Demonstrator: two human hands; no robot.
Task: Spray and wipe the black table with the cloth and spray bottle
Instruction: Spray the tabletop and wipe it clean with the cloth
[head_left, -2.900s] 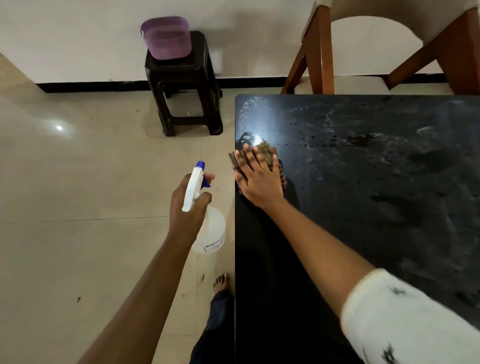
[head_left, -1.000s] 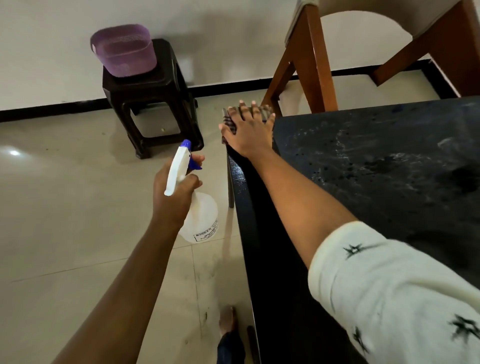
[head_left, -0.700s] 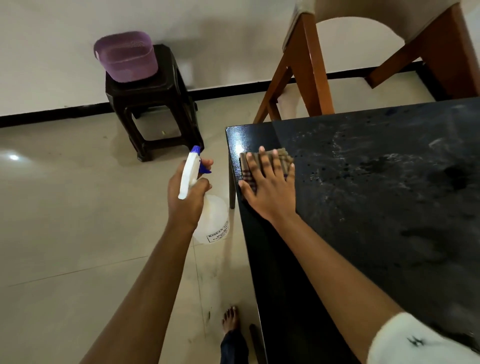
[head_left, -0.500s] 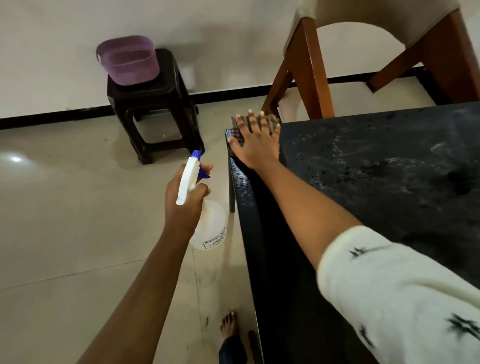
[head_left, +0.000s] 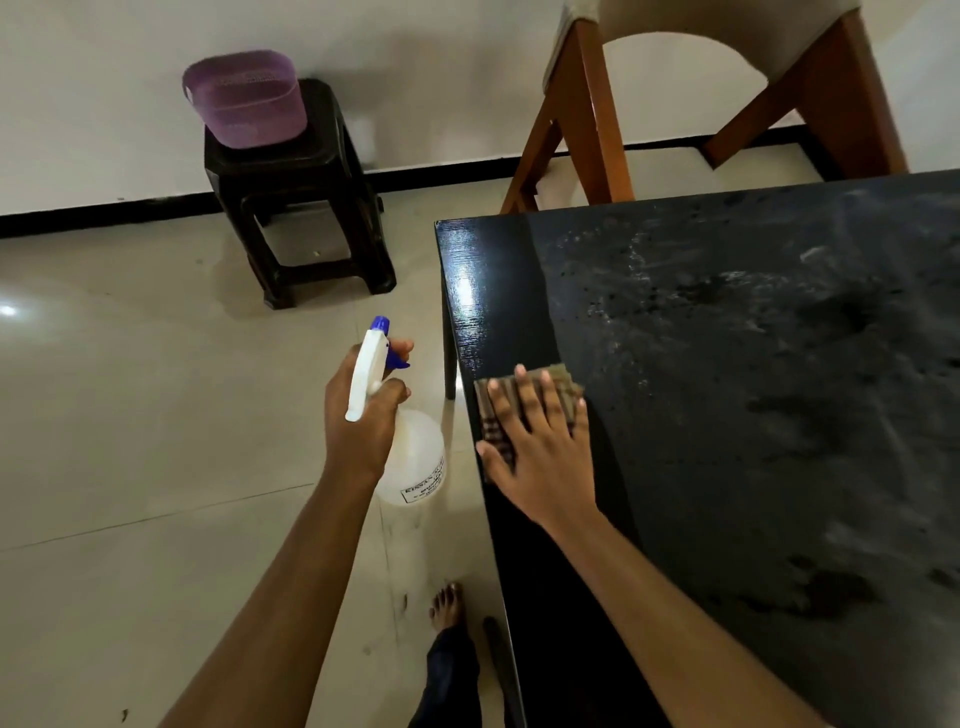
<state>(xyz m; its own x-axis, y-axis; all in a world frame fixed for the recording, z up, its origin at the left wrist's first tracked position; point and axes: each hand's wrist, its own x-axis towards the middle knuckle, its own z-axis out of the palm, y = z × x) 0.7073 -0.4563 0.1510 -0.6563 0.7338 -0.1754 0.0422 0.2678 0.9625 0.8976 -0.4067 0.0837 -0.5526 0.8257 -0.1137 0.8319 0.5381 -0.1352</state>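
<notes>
1. Surface (head_left: 753, 426): black, glossy top, and the landmark for every entry below. Its left strip looks wiped and shiny. Spray droplets (head_left: 639, 270) and dull smears cover its middle and right.
2. Cloth (head_left: 566, 382): brown, checked and folded, lying flat on the surface at its left edge.
3. Right hand (head_left: 543, 452): open and flat, fingers straight and spread, pressing the cloth onto the surface.
4. Spray bottle (head_left: 418, 460): clear body, white head, blue nozzle. It is held off the surface, just left of its left edge, above the floor.
5. Left hand (head_left: 363, 421): closed round the bottle's neck, with 1 finger at the trigger.
6. Step judged in hand: wiping along the surface's left strip.
7. Method, pressure: spread palm weight evenly over the whole cloth, not the fingertips alone.
8. Method, path: make long strokes parallel to the left edge, each overlapping the last, working rightward into the droplets.
9. Method, edge: do not let the cloth overhang the left edge, where it could slip off.
10. Method, bottle: leave the trigger unpressed until a dry patch needs it.
</notes>
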